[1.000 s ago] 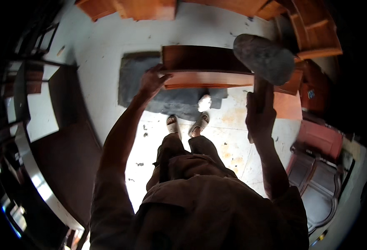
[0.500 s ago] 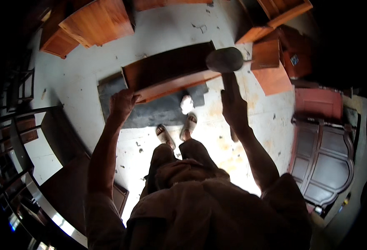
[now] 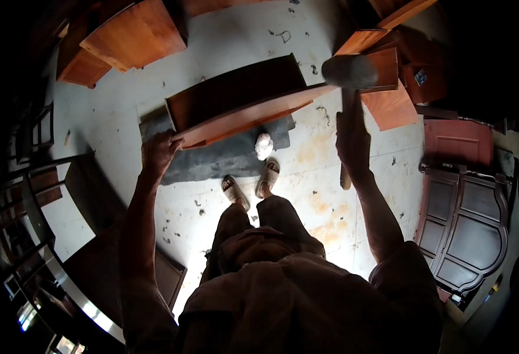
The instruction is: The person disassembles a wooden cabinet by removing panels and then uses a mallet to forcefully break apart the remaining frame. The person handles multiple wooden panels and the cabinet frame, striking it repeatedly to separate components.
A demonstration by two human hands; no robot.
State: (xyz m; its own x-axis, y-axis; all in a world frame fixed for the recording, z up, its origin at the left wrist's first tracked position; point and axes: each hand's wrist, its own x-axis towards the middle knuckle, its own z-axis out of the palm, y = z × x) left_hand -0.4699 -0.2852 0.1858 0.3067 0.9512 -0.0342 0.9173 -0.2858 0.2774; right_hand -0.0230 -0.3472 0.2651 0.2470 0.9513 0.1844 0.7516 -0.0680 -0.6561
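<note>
My right hand (image 3: 353, 143) is wrapped round the handle of a mallet. The mallet's dark rounded head (image 3: 349, 72) is raised, and in the picture it overlaps the right end of a long wooden piece. That piece, a reddish-brown drawer-like box (image 3: 236, 88) with a long lighter board along its near side, stands on a dark mat (image 3: 212, 163). At the board's left end my left hand (image 3: 159, 151) is closed on the edge. A crumpled white cloth or bag (image 3: 264, 146) lies on the mat close to my right foot.
Wooden cabinet pieces (image 3: 134, 34) stand at the far left, with more wooden panels (image 3: 389, 106) at the far right. A dark panelled door (image 3: 465, 227) lies at the right. Dark frames (image 3: 35, 189) and a brown panel (image 3: 97, 262) occupy the left. Small scraps dot the pale floor.
My right hand has moved to the right with the mallet. My left hand still grips the board's left end, and it and the wooden piece sit slightly farther left in view.
</note>
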